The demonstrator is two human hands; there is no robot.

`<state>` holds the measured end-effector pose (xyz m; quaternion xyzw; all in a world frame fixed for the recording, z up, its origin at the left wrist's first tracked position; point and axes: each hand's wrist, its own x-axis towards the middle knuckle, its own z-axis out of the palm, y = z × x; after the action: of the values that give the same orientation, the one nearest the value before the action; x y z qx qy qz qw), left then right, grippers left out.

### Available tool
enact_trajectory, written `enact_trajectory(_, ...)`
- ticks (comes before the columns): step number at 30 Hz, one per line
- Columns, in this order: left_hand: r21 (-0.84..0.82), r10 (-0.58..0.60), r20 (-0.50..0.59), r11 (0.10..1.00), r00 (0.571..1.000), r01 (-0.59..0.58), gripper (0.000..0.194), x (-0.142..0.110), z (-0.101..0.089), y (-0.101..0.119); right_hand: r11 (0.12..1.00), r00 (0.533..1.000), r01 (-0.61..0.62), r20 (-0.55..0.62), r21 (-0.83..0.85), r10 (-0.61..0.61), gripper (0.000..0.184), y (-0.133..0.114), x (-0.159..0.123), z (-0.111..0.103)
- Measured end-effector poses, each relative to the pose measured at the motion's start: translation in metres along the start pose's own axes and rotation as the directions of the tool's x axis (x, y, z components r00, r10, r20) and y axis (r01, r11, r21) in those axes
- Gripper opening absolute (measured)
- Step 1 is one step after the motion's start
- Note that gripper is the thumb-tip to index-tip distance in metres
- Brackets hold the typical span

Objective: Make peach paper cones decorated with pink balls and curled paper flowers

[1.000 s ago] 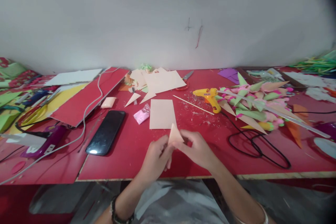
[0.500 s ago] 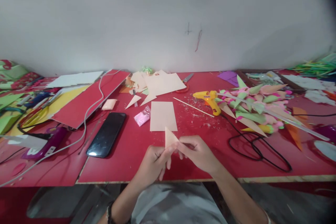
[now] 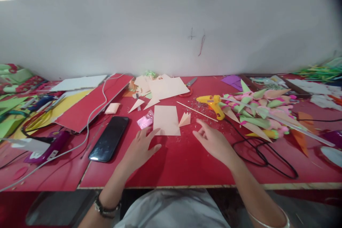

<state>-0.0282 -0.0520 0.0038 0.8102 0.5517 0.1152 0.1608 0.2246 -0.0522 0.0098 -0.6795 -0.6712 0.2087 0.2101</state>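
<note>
left hand (image 3: 141,146): hides sheet (image 3: 167,119) corner | right hand (image 3: 213,142): near folded paper (image 3: 185,119)

Black phone (image 3: 109,139) on red table (image 3: 173,164); white cable (image 3: 87,127) across red board (image 3: 77,113); pale partition (image 3: 133,35) behind.

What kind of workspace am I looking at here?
Probably a craft table or small paper-craft workshop: a yellow glue gun, scissors and a pile of pink-and-green cone shapes share the red tabletop.
</note>
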Motion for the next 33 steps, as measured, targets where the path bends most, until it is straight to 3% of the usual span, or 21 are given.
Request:
enact_trajectory(5,-0.01,0.029,-0.059,1.0,0.998,-0.03,0.038,0.014,0.01,0.0,0.996,0.998,0.056,0.023,0.062,-0.058,0.04,-0.004,-0.013,0.006)
enact_trajectory(8,-0.046,0.021,-0.237,0.998,0.971,-0.032,0.031,0.019,0.006,0.005,0.986,0.995,0.097,-0.017,0.133,-0.095,0.035,-0.009,-0.016,0.006)
enact_trajectory(11,0.079,0.094,-0.498,0.995,0.862,-0.063,0.028,0.015,-0.012,0.015,0.955,0.978,0.206,-0.061,0.215,-0.197,0.034,-0.013,-0.02,0.004)
enact_trajectory(14,0.352,0.255,-0.589,0.935,0.767,-0.04,0.026,0.004,-0.033,0.031,0.904,0.922,0.376,-0.178,0.205,-0.344,0.042,-0.019,-0.024,0.004)
enact_trajectory(15,0.428,0.338,-0.568,0.9,0.75,-0.081,0.024,0.0,-0.038,0.037,0.884,0.892,0.434,-0.217,0.173,-0.396,0.045,-0.02,-0.025,0.004)
enact_trajectory(17,0.515,0.477,-0.435,0.827,0.764,-0.223,0.019,-0.006,-0.041,0.049,0.838,0.826,0.539,-0.251,0.084,-0.505,0.045,-0.023,-0.027,0.006)
enact_trajectory(19,0.507,0.535,-0.297,0.79,0.791,-0.344,0.019,-0.011,-0.035,0.059,0.791,0.772,0.611,-0.209,-0.01,-0.6,0.043,-0.025,-0.029,0.01)
enact_trajectory(21,0.458,0.55,-0.204,0.785,0.81,-0.418,0.018,-0.015,-0.024,0.067,0.761,0.751,0.643,-0.124,-0.082,-0.648,0.041,-0.025,-0.031,0.012)
enact_trajectory(26,0.261,0.593,0.061,0.767,0.803,-0.587,0.011,-0.024,-0.007,0.076,0.776,0.786,0.613,0.011,-0.152,-0.618,0.023,-0.016,-0.037,0.012)
enact_trajectory(33,-0.013,0.41,0.031,0.912,0.912,-0.41,0.039,-0.019,0.003,0.049,0.878,0.876,0.474,0.066,0.058,-0.478,0.024,0.02,-0.053,0.003)
